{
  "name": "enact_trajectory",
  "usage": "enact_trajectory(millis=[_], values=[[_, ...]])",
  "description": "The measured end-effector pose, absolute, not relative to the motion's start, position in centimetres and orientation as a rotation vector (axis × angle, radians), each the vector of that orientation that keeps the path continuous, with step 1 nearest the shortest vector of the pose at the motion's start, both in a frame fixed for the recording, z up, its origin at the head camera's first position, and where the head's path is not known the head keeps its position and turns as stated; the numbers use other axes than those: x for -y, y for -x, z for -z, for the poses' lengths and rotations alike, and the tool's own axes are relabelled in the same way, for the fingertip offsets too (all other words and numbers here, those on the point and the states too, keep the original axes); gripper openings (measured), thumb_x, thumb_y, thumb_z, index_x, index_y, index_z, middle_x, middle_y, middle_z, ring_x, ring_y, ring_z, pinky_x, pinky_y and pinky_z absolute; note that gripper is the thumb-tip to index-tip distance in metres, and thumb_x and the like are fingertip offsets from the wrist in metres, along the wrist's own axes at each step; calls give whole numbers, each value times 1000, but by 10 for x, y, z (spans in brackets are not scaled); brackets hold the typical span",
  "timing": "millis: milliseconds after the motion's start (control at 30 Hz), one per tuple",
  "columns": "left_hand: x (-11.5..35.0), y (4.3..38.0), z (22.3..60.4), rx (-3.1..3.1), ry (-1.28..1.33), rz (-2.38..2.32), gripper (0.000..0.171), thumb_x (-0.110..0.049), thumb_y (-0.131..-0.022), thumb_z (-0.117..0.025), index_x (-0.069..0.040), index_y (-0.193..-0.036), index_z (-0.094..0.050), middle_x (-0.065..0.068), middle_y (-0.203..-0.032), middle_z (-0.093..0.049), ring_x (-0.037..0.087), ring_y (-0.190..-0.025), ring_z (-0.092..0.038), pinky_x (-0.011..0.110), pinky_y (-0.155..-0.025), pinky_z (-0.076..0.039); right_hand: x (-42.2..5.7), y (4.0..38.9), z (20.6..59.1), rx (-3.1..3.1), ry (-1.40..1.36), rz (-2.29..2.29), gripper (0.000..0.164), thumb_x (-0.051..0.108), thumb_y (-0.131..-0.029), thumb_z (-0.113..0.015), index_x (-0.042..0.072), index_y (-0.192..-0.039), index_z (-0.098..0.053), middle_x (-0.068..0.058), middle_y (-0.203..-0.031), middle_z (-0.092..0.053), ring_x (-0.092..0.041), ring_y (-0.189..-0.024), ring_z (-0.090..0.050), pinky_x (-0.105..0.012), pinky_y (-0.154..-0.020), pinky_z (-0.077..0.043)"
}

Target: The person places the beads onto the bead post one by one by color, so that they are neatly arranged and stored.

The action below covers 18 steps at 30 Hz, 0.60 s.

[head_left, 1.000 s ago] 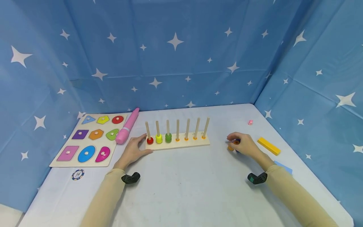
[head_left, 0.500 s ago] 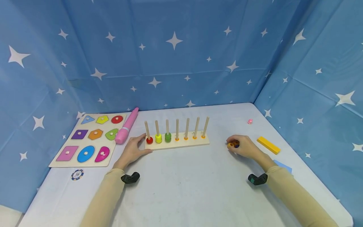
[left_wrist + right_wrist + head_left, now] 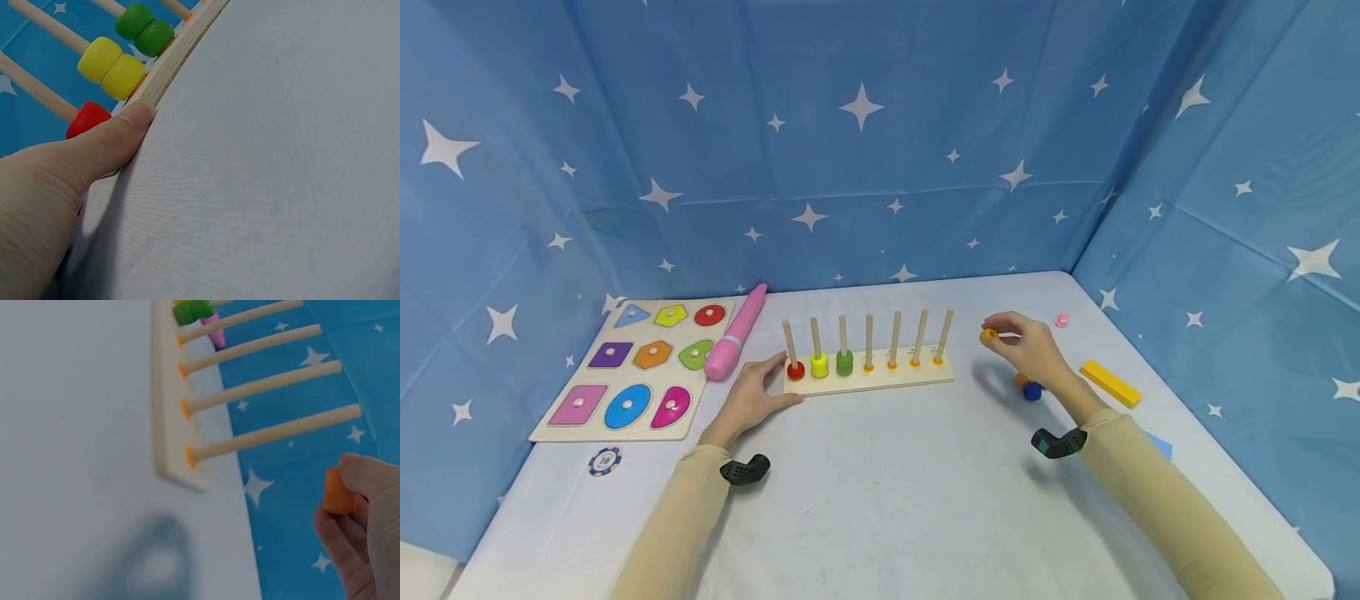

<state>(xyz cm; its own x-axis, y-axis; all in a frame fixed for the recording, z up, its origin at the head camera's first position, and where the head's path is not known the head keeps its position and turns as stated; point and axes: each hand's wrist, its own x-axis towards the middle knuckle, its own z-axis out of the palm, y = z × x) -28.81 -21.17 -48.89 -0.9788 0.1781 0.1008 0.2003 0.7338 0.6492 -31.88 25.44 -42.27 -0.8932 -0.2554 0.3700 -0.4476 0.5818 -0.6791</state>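
A wooden peg board (image 3: pixel 880 379) with a row of upright pegs stands mid-table. Its left pegs carry a red bead (image 3: pixel 89 119), two yellow beads (image 3: pixel 112 67) and two green beads (image 3: pixel 145 30); the other pegs are bare. My left hand (image 3: pixel 751 402) grips the board's left end, thumb along the front edge. Raised off the table to the right of the board, my right hand (image 3: pixel 1026 342) pinches an orange bead (image 3: pixel 339 491) between thumb and fingers. Below that hand, a dark blue bead (image 3: pixel 1033 391) and another orange bead (image 3: pixel 1022 379) lie on the cloth, partly hidden by the wrist.
At left lie a shape puzzle board (image 3: pixel 632 367), a pink wand-like stick (image 3: pixel 736 333) and a poker chip (image 3: pixel 605 462). On the right are a yellow block (image 3: pixel 1111 384), a blue piece (image 3: pixel 1159 445) and a small pink object (image 3: pixel 1062 321). Star-patterned curtains (image 3: pixel 865 167) enclose the table.
My right hand has picked up an orange bead from the cluster and lifted it up and to the left, uncovering the blue bead. The left hand has stayed on the board.
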Motion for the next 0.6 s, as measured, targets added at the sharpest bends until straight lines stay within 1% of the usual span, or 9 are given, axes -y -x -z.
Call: enact_trajectory(millis=[100, 267, 400, 600], values=[[212, 289, 489, 2897, 312, 1096, 93, -44, -72, -80, -10, -147, -35, 17, -136, -45, 33, -125, -39, 50, -104, -35, -242, 323, 409, 2551, -568, -1233, 31, 18, -87, -70, 6, -114, -62, -8, -109, -65, -23, -101, -62, -25, -81, -53], [212, 289, 489, 2904, 288, 1105, 93, -44, -72, -80, -11, -147, -36, 16, -135, -45, 32, -124, -39, 50, -104, -34, -214, 331, 386, 2442, -583, -1288, 34, 18, -87, -69, 3, -116, -61, -11, -112, -65, -24, -103, -62, -29, -85, -52], [212, 288, 488, 2909, 281, 1106, 94, -45, -72, -80, -12, -147, -35, 16, -135, -45, 32, -124, -38, 50, -104, -34, -186, 337, 370, 2379, -570, -1369, 35, 18, -86, -71, 3, -116, -62, -9, -111, -65, -21, -101, -63, -27, -86, -52], [210, 287, 486, 2901, 306, 1109, 93, -43, -72, -80, -9, -147, -35, 17, -136, -45, 33, -125, -39, 49, -104, -34, -147, 340, 362, 2385, -715, -1455, 33, 14, -85, -71, 2, -114, -62, -10, -108, -64, -22, -99, -62, -27, -84, -52]])
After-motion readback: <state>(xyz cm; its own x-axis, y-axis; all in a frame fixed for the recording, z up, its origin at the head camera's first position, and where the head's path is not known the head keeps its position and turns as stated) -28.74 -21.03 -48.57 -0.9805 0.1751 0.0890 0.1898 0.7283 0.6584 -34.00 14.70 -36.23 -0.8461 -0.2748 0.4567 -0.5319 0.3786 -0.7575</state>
